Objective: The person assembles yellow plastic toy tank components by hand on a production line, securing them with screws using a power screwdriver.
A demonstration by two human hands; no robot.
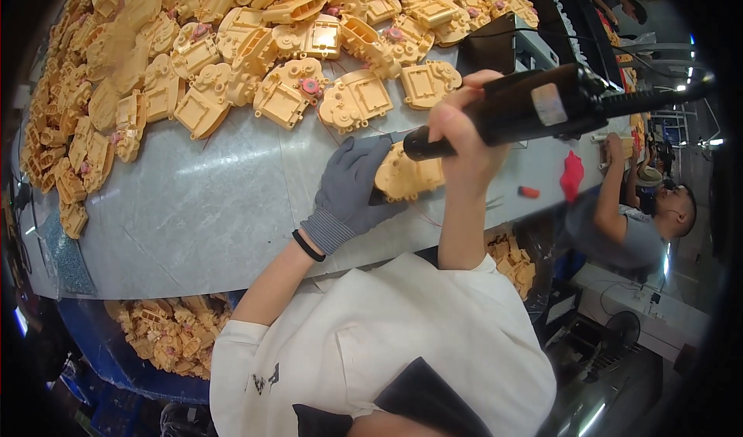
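My left hand [346, 186], in a grey knit glove, grips a pale yellow plastic housing [406, 175] at its left side, close above the grey table. Wrapped around a black power screwdriver [515, 112] is my bare right hand [468, 135]. The tool lies nearly level across the view, its front end over the housing's upper right part and its cable end toward the right. Whether the tip touches a screw is hidden. Just beyond my hands, several similar housings, one a cream-yellow housing [356, 100], lie loose on the table.
A large heap of housings [162, 42] covers the table's far side. A bag of small parts [68, 255] lies at the left edge. Below, a blue bin [97, 352] holds more housings. A red cloth [571, 175] and a dark metal box [491, 42] are rightward; a person [635, 224] sits beyond.
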